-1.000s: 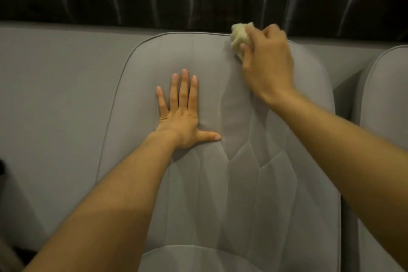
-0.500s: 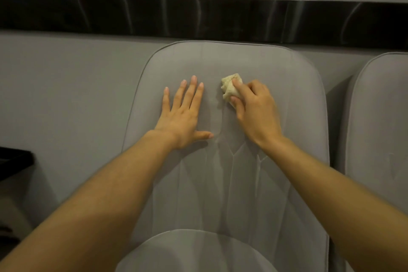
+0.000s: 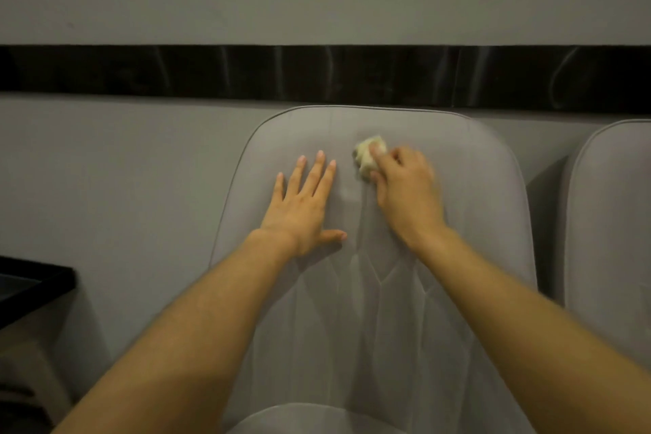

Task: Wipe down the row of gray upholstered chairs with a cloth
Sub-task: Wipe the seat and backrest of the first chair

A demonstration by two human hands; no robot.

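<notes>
Over the last sec the right hand (image 3: 405,190) has brought the cloth (image 3: 369,158) down from the top edge of the chair (image 3: 387,310) backrest to its upper-middle panel. The wad is now just right of the left hand (image 3: 303,203) and pressed on the fabric. Right fingers are curled, pinching the crumpled cloth; the hand is blurred, so prob. mid-stroke. Left hand hasn't shifted: palm flat on the backrest, fingers straight & a bit spread, thumb out to the right, bracing. Meaning: top strip looks covered, lower back & seat prob. still to do, and the next chair (image 3: 613,222) on the right still waits.
</notes>
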